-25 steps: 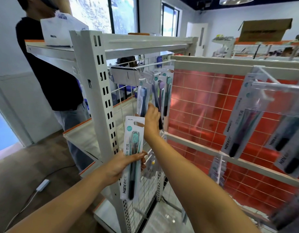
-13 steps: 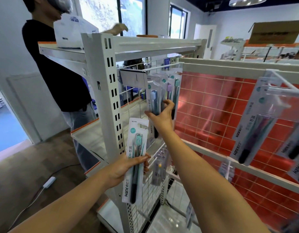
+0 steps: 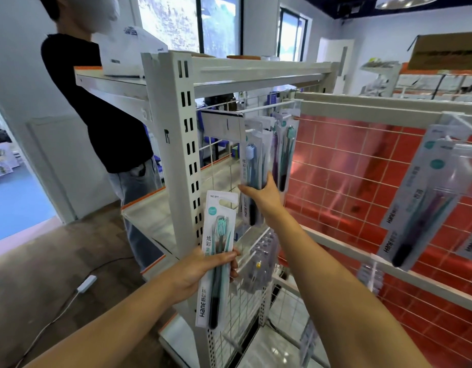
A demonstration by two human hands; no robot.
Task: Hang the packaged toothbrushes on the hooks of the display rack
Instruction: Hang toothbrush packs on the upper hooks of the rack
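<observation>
My left hand (image 3: 200,272) grips a packaged teal toothbrush (image 3: 216,258) upright in front of the white rack post (image 3: 184,160). Higher up, my right hand (image 3: 264,193) holds a packaged blue toothbrush (image 3: 252,166) by its middle, thumb and fingers round it. That pack hangs from a white hook (image 3: 266,108) on the wire grid, at the front of several packs (image 3: 284,152) on the same hook. Whether its hole sits fully on the hook I cannot tell.
A person in a black shirt (image 3: 96,107) stands left behind the rack's shelf (image 3: 150,211). More toothbrush packs (image 3: 418,197) hang on the red grid panel at right. Small packs (image 3: 258,266) hang on a lower hook. A cable with an adapter (image 3: 86,284) lies on the floor.
My right hand has gone up along the hanging packs and taken hold of the front blue pack. The left hand keeps holding the teal pack. The view moved nearer the rack.
</observation>
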